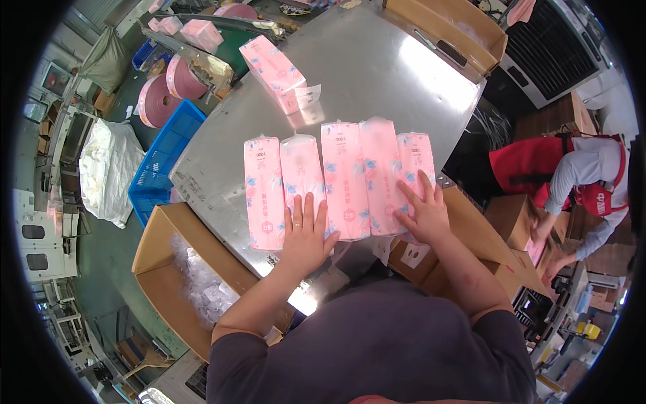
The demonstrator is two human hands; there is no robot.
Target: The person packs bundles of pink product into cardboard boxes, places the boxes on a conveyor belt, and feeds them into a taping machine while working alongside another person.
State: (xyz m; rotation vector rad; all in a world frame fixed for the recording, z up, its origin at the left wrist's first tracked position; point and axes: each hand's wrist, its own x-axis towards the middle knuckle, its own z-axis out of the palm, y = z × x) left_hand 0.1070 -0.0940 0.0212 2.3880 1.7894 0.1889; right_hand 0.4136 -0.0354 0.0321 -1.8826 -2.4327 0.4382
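Observation:
Several pink tissue packs with blue and red prints lie side by side in a row on the metal table [222,128]. My left hand [306,236], a ring on one finger, rests with fingers stretched out on the lower part of the second tissue pack [301,165] from the left. My right hand [425,212] lies with spread fingers on the rightmost tissue pack [416,155] and reaches the edge of its neighbour [380,155]. Beyond the row, another pink tissue pack [272,67] sits with a white tag at its near end.
A cardboard box [155,249] with clear plastic pieces stands at left, beside a blue crate [151,178]. An open carton [464,269] is by my right arm. Pink film rolls [158,101] stand far left. At right, a person in a red apron [525,165] handles boxes.

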